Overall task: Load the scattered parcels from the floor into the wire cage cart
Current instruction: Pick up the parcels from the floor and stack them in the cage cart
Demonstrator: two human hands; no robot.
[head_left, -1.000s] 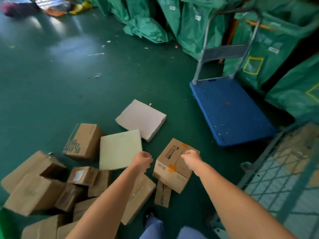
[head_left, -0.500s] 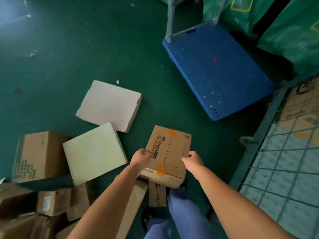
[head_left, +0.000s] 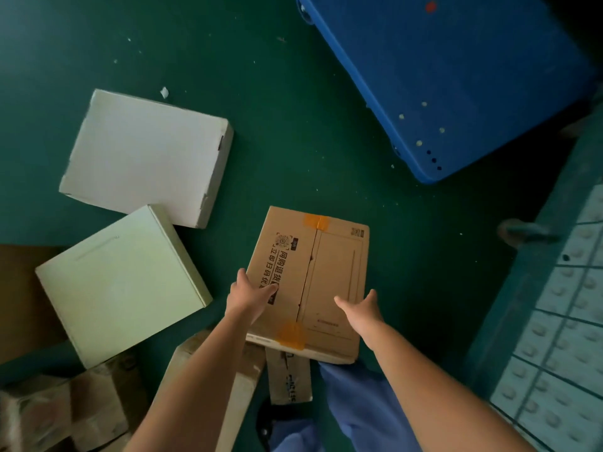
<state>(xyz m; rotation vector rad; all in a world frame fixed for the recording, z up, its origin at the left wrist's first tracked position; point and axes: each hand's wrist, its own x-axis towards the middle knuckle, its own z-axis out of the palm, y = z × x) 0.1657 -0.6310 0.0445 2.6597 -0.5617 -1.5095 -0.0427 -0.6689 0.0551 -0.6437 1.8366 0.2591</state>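
The brown parcel you're holding sits low over the green floor, in front of your legs, its taped top facing up and its near end above a smaller carton. Your left hand lies on its left edge, thumb on the printed top, fingers out of sight round the side. Your right hand is at the right edge, thumb spread on top; whether its fingers are curled under, I can't tell. It looks like stiff corrugated board with orange tape across the seam, so it should keep its shape and probably weighs little for its size. Keep hold of the two long sides, palms squeezing inward, rather than the flaps. The wire cage cart stands just to your right. A white flat box, a pale green box and a blue trolley deck lie beyond.
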